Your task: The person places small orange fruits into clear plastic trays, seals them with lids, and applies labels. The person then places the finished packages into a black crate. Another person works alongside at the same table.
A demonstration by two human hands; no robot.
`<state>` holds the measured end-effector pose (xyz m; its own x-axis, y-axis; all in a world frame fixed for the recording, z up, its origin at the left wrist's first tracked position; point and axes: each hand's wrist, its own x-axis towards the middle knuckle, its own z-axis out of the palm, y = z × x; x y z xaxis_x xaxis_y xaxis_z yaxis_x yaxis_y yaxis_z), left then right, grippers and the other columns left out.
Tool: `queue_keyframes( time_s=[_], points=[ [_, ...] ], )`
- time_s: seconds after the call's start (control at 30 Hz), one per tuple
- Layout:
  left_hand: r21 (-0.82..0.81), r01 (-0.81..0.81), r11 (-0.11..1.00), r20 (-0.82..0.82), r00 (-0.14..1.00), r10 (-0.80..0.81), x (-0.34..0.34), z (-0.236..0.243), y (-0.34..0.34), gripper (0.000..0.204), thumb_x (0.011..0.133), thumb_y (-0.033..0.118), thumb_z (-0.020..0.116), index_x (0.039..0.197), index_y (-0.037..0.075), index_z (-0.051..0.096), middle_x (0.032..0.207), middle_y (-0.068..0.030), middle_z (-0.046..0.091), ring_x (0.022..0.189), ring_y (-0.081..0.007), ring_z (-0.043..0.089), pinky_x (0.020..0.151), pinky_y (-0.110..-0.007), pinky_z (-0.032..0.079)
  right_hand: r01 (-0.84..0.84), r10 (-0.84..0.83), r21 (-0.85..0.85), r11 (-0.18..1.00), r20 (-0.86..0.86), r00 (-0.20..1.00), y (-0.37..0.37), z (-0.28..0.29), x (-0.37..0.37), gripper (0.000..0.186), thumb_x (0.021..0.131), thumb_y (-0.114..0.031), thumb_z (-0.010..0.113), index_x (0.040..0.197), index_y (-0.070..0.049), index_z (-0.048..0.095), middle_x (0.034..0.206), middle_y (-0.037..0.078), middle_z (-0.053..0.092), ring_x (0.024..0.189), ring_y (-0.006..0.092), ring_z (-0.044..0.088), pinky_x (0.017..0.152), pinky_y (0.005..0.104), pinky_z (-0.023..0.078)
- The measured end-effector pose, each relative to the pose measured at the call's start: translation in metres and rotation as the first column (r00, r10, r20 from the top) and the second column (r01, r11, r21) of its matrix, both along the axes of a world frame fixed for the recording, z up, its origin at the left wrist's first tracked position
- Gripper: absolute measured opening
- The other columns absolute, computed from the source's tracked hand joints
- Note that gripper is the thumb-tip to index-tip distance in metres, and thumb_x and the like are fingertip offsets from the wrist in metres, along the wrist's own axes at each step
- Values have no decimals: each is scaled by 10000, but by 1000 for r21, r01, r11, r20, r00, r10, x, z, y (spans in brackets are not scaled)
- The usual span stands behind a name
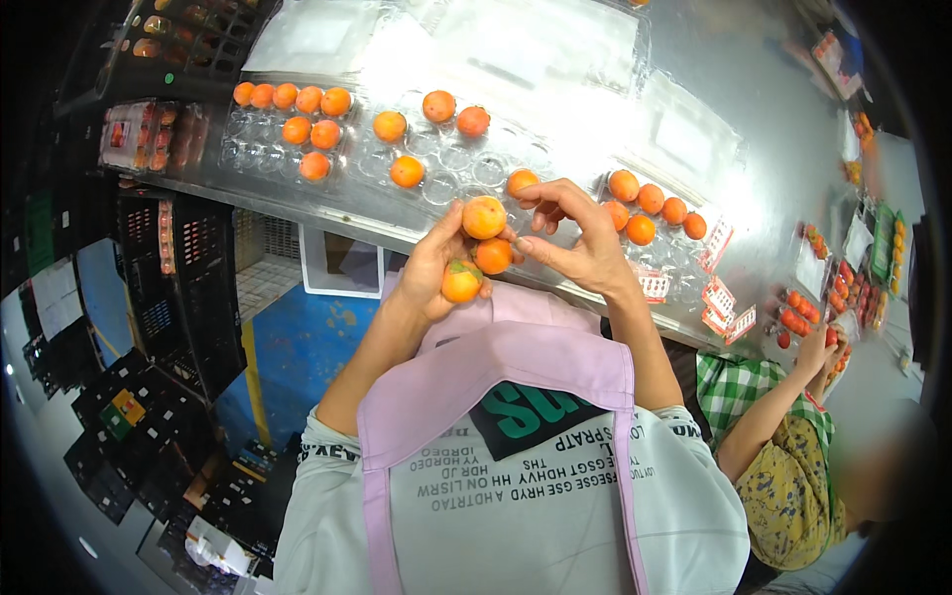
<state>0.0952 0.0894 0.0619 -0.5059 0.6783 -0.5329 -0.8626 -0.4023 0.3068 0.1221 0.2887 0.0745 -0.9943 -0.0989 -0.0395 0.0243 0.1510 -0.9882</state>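
My left hand is closed around three round orange fruits just over the table's near edge. The upper fruit is the largest in view, and the lower fruit has a greenish patch; the third sits between them. To the right, my right hand has its thumb apart from its bent fingers. Its thumb tip is beside the held fruits, and its index fingertip is at an orange fruit in the clear tray; whether it touches is unclear. That clear cupped tray holds several more such fruits.
Other clear trays with orange fruits stand left and right. Flat clear lids lie behind. Red-and-white printed cards are at the right edge. A co-worker's hand handles red fruits farther right. Black crates stand left.
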Motion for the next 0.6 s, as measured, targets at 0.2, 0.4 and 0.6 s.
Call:
queue_keyframes(
  time_s=[0.2, 0.4, 0.6],
  points=[
    [-194, 60, 979, -122, 989, -84, -11, 2, -16, 464, 928, 435, 486, 1163, 38, 540, 953, -60, 602, 801, -100, 586, 480, -238, 499, 45, -45, 194, 980, -5, 999, -33, 11, -12, 381, 720, -193, 759, 1042, -44, 618, 892, 50, 591, 716, 139, 528, 637, 257, 446],
    [-288, 99, 952, -201, 966, -161, -37, -2, -65, 417, 925, 394, 518, 1119, 29, 570, 905, -54, 590, 787, -97, 569, 495, -237, 498, 52, -46, 241, 969, -31, 998, -82, 14, -37, 362, 707, -195, 761, 1008, -42, 630, 838, 53, 595, 689, 136, 529, 618, 262, 455],
    [-213, -65, 975, -171, 985, 28, -61, 0, -136, 373, 910, 256, 540, 1186, 5, 518, 991, -96, 597, 867, -146, 601, 519, -248, 516, 69, -66, 254, 965, -23, 998, -141, 11, -78, 358, 702, -216, 753, 1006, -65, 640, 822, 54, 603, 668, 139, 539, 607, 276, 464]
  ],
)
